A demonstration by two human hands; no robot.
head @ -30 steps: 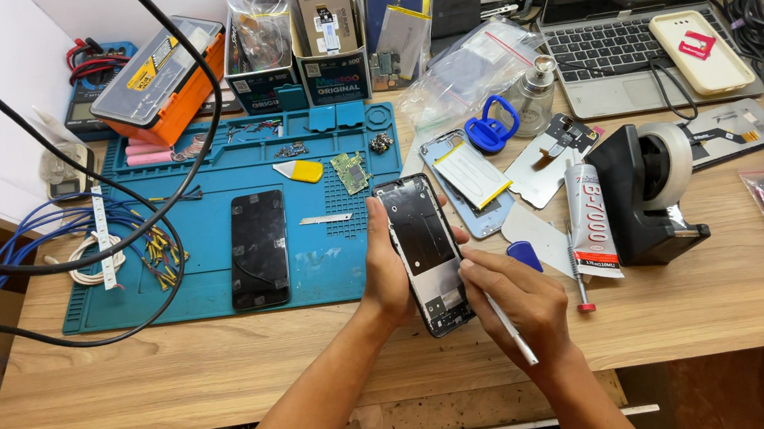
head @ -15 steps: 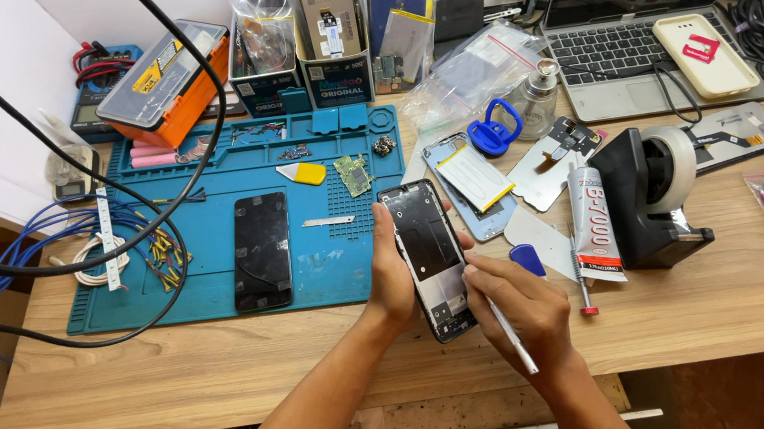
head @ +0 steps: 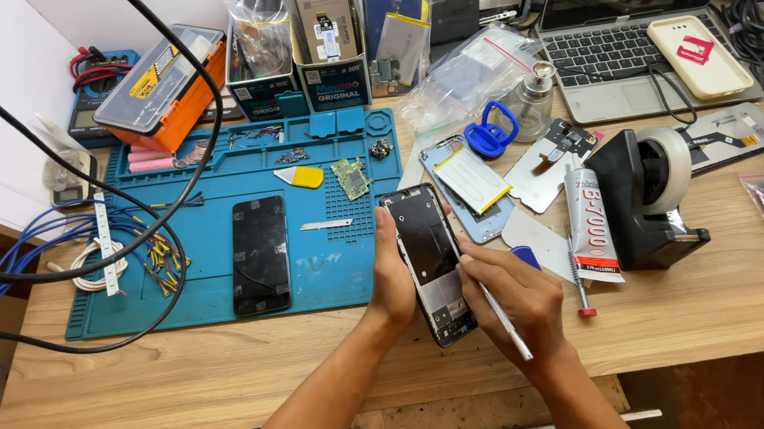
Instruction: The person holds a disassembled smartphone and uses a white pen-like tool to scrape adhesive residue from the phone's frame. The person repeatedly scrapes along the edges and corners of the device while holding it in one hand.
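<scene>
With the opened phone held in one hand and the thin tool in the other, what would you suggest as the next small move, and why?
Probably ease the tip of the thin metal tool a little further along the right edge of the opened phone. The right hand holds it like a pen, its tip hidden at that edge, while the left hand grips the phone's other side above the wooden table.

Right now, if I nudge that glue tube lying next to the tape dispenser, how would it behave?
The glue tube looks soft-walled and flattened, so it would probably slide or pivot rather than roll. It seems light for its size. Its long nozzle with the red cap sticks out toward the table edge, so it might swing round.
</scene>
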